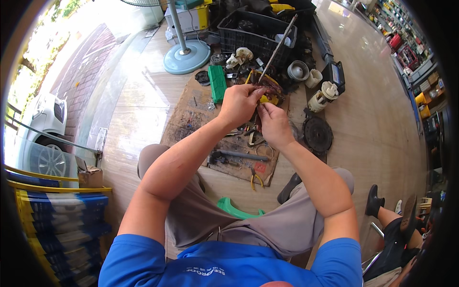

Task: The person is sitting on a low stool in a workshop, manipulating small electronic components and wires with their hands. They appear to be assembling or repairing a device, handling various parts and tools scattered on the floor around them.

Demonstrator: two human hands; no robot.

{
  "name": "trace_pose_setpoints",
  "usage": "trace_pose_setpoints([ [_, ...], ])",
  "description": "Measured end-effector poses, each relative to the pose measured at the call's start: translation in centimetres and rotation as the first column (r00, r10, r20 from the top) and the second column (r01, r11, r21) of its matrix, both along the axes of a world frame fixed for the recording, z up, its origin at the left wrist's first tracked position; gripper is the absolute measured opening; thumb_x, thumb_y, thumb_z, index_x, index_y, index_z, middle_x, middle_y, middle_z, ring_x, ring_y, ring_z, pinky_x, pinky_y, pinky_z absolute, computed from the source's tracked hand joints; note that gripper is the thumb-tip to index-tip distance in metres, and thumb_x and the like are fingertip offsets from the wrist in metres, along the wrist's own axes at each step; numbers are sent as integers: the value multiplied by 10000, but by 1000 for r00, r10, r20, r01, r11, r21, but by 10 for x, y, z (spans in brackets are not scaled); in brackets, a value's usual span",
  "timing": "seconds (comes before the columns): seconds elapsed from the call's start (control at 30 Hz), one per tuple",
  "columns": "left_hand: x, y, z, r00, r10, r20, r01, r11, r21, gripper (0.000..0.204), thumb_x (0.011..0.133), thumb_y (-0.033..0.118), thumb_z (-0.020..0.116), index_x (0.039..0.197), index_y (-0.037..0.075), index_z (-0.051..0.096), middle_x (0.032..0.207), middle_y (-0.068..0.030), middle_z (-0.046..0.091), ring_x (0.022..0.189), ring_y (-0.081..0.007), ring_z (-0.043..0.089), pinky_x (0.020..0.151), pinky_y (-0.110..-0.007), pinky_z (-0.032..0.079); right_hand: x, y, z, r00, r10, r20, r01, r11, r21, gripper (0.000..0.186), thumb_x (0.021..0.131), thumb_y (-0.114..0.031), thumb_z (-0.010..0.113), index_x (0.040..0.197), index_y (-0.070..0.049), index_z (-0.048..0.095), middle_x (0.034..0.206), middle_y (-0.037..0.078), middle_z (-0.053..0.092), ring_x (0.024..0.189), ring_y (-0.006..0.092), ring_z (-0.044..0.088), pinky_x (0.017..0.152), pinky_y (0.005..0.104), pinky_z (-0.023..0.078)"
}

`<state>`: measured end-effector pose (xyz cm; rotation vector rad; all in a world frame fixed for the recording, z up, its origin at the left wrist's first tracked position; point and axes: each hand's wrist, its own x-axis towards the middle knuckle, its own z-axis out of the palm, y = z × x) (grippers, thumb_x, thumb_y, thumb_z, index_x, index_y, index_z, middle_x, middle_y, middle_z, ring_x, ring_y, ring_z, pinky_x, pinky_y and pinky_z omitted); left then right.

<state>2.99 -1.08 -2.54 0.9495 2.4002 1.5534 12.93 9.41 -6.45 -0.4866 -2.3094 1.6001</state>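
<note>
Both my hands meet over the far end of a stained cardboard sheet [184, 115]. My left hand [239, 104] is closed in a pinch beside a yellow-framed part with dark reddish-brown, wire-like insides [271, 89]. My right hand [276, 125], just nearer and to its right, is pinched too. What lies between the fingertips is mostly hidden. A long thin metal rod [279, 45] slants from the fingers up toward a black crate; I cannot tell whether a hand grips it. Left of my left hand lies a green case [217, 84].
Yellow-handled pliers [256, 178] and a grey bar [241, 155] lie on the near cardboard. A black crate [229, 38] and a blue round stand base [186, 57] are beyond. A black disc [317, 134] and a white pump-like part [323, 97] lie right. Another person's leg [389, 217] shows lower right.
</note>
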Motion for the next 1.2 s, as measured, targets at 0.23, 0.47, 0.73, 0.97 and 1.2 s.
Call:
trace_pose_setpoints([
  [0.23, 0, 1, -32, 977, 68, 201, -61, 997, -39, 351, 971, 285, 626, 848, -36, 695, 659, -103, 659, 582, -154, 586, 567, -332, 459, 1, 1, -14, 993, 60, 105, -46, 990, -137, 265, 1045, -207, 508, 928, -2, 628, 675, 10, 594, 554, 84, 537, 507, 268, 437],
  [0.47, -15, -7, -32, 806, -54, 590, -29, 991, 130, 343, 1018, 291, 568, 920, -26, 656, 775, -79, 693, 681, -151, 652, 625, -285, 497, 11, -6, -4, 978, 166, 130, -115, 936, -334, 222, 1033, -185, 535, 1066, 1, 651, 742, 4, 629, 574, 75, 541, 518, 242, 453],
  [0.73, -14, -10, -27, 706, -100, 702, -60, 978, 200, 312, 1017, 250, 567, 925, -40, 638, 793, -98, 698, 671, -178, 669, 625, -293, 526, 13, 0, -9, 982, 184, 34, -155, 904, -399, 190, 1015, -144, 556, 1083, 3, 655, 754, 15, 632, 585, 76, 555, 527, 242, 471],
  [0.97, -18, -9, -31, 775, -28, 632, -62, 991, 121, 323, 1024, 296, 551, 948, -3, 648, 851, -94, 721, 746, -171, 689, 690, -282, 523, 10, -3, -5, 991, 109, 80, -74, 930, -360, 225, 1008, -186, 580, 1081, 12, 658, 762, 31, 639, 590, 90, 578, 542, 245, 492],
  [1.2, -18, -7, -23, 774, 19, 632, -145, 978, 149, 341, 1008, 265, 580, 947, -61, 661, 816, -109, 712, 713, -167, 684, 671, -287, 542, 8, 6, -10, 986, 61, 154, -44, 992, -116, 237, 1002, -197, 599, 982, 31, 660, 712, 27, 636, 578, 90, 572, 524, 258, 483],
])
